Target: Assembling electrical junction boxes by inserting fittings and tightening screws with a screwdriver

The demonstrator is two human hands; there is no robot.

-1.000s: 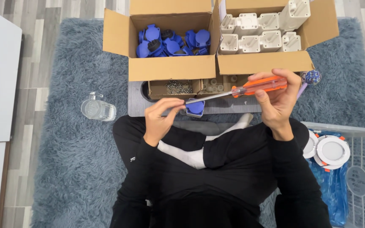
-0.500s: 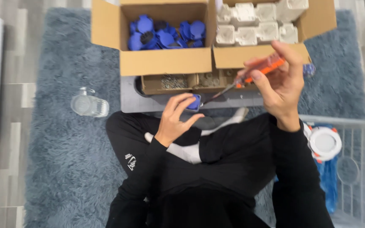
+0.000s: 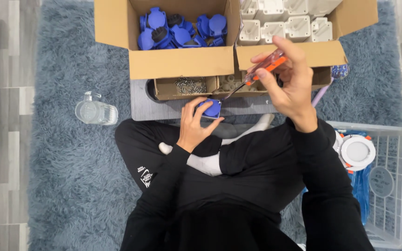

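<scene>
My left hand (image 3: 192, 124) grips a small blue plastic socket part (image 3: 211, 108) just above my crossed legs. My right hand (image 3: 290, 82) holds a screwdriver with an orange and clear handle (image 3: 265, 67); its metal shaft slants down and left, with the tip at the blue part. Behind them, a shallow cardboard tray (image 3: 163, 88) holds several small screws (image 3: 190, 85) and pale fittings.
An open cardboard box (image 3: 182, 62) holds several blue socket parts (image 3: 177, 30); a second box (image 3: 322, 51) beside it holds white housings. A clear glass jar (image 3: 95, 112) lies on the grey shaggy rug at left. A white wire basket (image 3: 387, 176) with round white parts stands at right.
The camera view has shifted down and closer. My right hand tilted the screwdriver more steeply, bringing its tip down to the blue part. My left hand has kept hold of the part.
</scene>
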